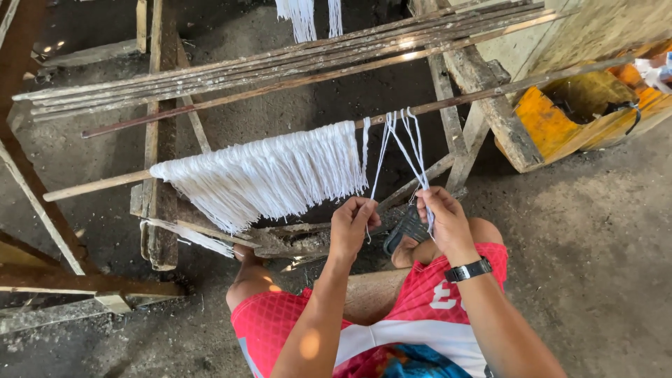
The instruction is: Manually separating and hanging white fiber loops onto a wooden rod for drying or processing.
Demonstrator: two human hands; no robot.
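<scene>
Head view: a few white strands [406,150] are pinched between the fingers of the right hand [442,218], which is closed on them just below the point where they come down from the thin wooden rod [210,156]. The strands are held taut and slightly fanned, apparently so that they stay separate from one another. A single strand [379,164] is gripped by the left hand [351,225], whose fingers are curled shut around its lower end; it is drawn straight down from the same rod, apart from the others. A black wristwatch [467,269] is worn on the right wrist.

Just left of the hands, a dense fringe of white threads [269,175] is draped over the rod, packed side by side as finished loops would be. The rod is laid across a rough wooden frame [162,182], and a bundle of spare sticks [280,66] is rested higher up on it. More white threads [302,15] are hung at the top edge. Red patterned shorts [280,318] are seen below, and a sandal [406,227] on the dirt floor [595,231]. An orange tub [567,115] is set well apart at the right.
</scene>
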